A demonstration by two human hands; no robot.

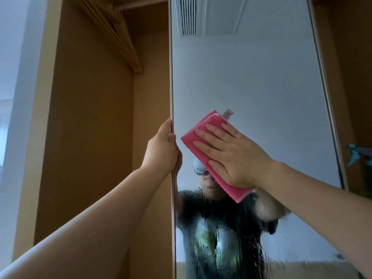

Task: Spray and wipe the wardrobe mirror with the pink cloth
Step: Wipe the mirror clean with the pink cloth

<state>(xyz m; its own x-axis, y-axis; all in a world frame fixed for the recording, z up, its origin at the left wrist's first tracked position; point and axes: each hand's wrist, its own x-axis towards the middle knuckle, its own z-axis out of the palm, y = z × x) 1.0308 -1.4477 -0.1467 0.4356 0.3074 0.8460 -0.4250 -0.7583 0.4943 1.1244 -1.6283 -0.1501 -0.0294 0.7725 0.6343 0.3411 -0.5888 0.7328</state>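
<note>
Both bare forearms reach up from the near bottom corners toward the wardrobe mirror (251,81). On its glass, near the middle height and close to the left edge, lies the pink cloth (203,146), folded into a long pad and tilted from upper left to lower right. The right hand (231,156) presses flat on the cloth with the fingers spread and straight, so it does not close around the cloth but holds it against the glass with the open palm. The left hand (162,150) is at the left edge of the mirror door; its fingers are curled around this edge and the thumb points up along it. Below the cloth the glass is wet, with drops and runs of liquid over the reflection of the person in a dark shirt. Above the cloth the glass looks clear and reflects a ceiling vent. To the left, the open wardrobe (90,117) shows brown panels and wooden hangers (118,39) on a rail. At the far right edge a teal spray bottle (360,156) is partly visible.
</note>
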